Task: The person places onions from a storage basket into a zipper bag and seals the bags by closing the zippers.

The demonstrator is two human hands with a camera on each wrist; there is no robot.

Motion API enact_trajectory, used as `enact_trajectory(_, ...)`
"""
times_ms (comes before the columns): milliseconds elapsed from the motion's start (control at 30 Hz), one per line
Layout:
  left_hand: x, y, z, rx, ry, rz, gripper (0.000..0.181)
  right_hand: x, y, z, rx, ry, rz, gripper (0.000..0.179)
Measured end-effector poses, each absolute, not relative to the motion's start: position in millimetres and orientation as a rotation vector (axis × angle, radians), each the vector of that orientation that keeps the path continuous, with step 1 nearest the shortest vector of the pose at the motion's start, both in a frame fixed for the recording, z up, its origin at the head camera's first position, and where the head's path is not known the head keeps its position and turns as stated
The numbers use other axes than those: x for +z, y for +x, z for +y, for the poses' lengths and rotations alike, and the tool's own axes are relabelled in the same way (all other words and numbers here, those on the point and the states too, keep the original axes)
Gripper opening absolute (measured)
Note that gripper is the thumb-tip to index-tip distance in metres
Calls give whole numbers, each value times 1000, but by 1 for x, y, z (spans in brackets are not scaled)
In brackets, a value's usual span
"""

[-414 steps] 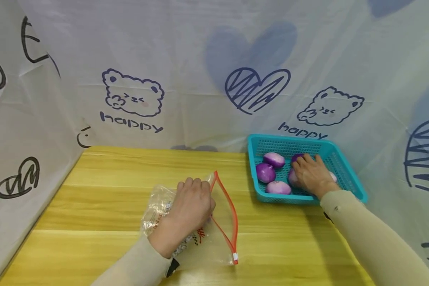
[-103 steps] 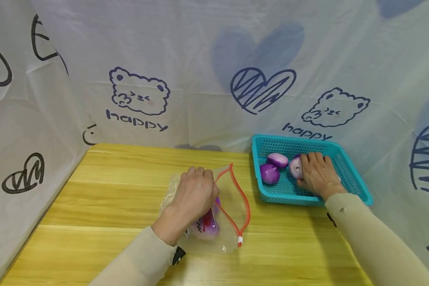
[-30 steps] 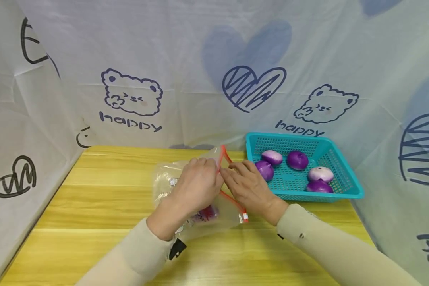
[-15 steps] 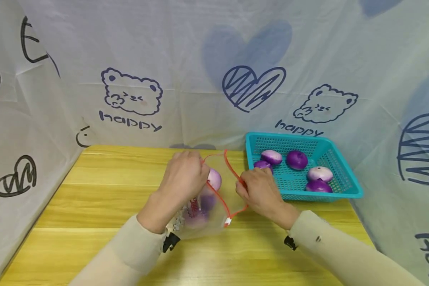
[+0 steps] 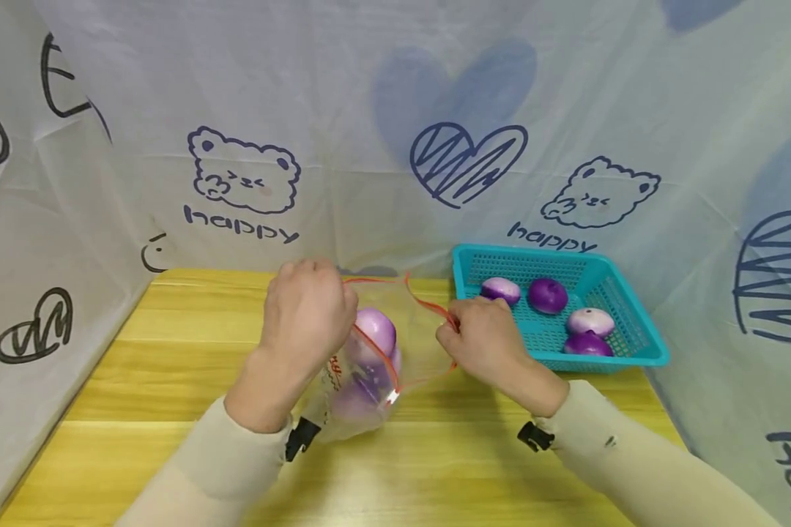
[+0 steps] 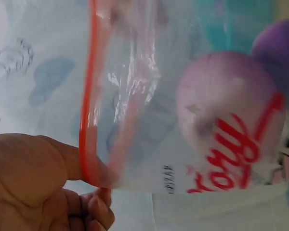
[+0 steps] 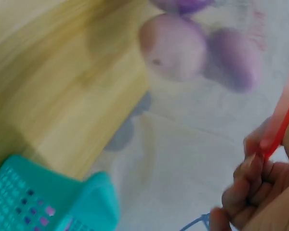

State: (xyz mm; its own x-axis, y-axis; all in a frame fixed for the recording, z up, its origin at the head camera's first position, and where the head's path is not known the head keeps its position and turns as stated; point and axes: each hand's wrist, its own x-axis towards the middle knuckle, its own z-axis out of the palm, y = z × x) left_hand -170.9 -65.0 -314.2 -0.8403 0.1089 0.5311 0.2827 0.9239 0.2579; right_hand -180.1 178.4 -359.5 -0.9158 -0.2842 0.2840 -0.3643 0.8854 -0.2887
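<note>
A clear zip bag [image 5: 425,355] with a red zipper edge and a white slider hangs between both hands, its mouth spread wide. My left hand [image 5: 306,315] pinches the left side of the mouth; the left wrist view shows thumb and fingers on the red strip [image 6: 86,106]. Opposite it, my right hand [image 5: 488,340] grips the right side of the zipper edge, fingers curled in the right wrist view. Several purple-and-white onions [image 5: 374,331] sit gathered in the bag's lower part. Red lettering [image 6: 226,159] on the plastic partly covers one onion.
A turquoise perforated basket [image 5: 639,322] stands at the back right of the wooden table [image 5: 171,351], just beyond my right hand. Several onions [image 5: 548,296] lie in it, one partly hidden by that hand. A printed white cloth [image 5: 356,205] hangs behind and at both sides.
An onion has left the basket since the older frames and the bag holds more. Within the last second my right hand has taken the bag's right edge; my left hand moved left, widening the mouth.
</note>
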Motion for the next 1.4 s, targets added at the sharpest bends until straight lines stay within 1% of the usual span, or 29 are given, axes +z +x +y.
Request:
enact_trajectory(133,-317,-162,-49,-355,-450,-2455,24,-347,-174,175,766,566,-2826,25)
enact_trajectory(267,-315,-159,-40,-376,-494,-2408,24,-340,-172,170,890,608,-2887,25)
enact_trajectory(467,-315,-169,-44,-404,-372,-2455,22,-346,-176,175,877,521,-2984,28)
enact_trajectory(667,-337,-175,-37,-291,-446,-2441,21,-357,-184,180,814,395,-2986,24)
enact_trajectory(833,-350,-178,-31,-195,-495,-2441,15,-374,-185,180,499,482,-2823,29)
enact_trajectory(967,-348,-173,-31,-140,-520,-2508,17,-385,-185,176,304,543,-2680,33)
enact_trajectory(1100,-338,-159,-32,-137,-541,-2425,26,-389,-185,166,415,599,-2748,33)
enact_trajectory(1167,-333,-155,-31,-121,-537,-2363,26,-388,-185,161,493,616,-2796,32)
enact_trajectory(1333,-336,-165,-34,-78,-473,-2476,20,-385,-184,160,561,553,-2861,30)
enact_trajectory(1400,-343,-172,-38,-84,-448,-2588,22,-386,-185,164,534,490,-2888,30)
